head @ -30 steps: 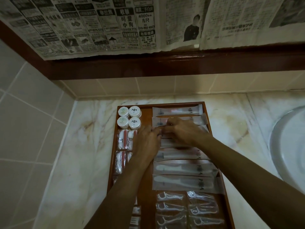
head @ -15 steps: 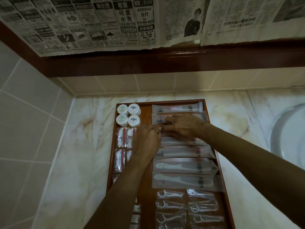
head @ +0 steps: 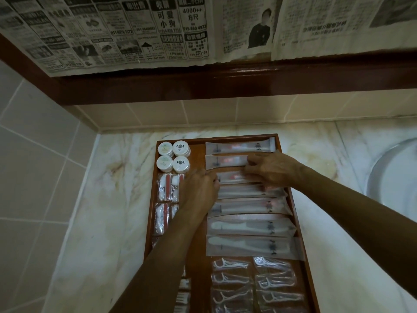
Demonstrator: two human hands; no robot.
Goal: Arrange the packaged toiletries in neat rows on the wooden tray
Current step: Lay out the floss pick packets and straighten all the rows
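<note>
Head view: both hands, left hand [head: 198,190] and right hand [head: 274,169], press flat, loosely spread fingers on the third toothbrush packet [head: 237,178]. Best to slide it square and parallel to its neighbours, edges level, on the wooden tray [head: 284,159].

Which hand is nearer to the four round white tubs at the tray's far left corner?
Left. The left hand sits just right of and below the round white tubs; the right hand lies farther right, on the long packets.

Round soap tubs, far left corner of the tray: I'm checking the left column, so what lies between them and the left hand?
Head view: clear packets of cotton buds lie just below the round soap tubs, beside the left hand.
</note>
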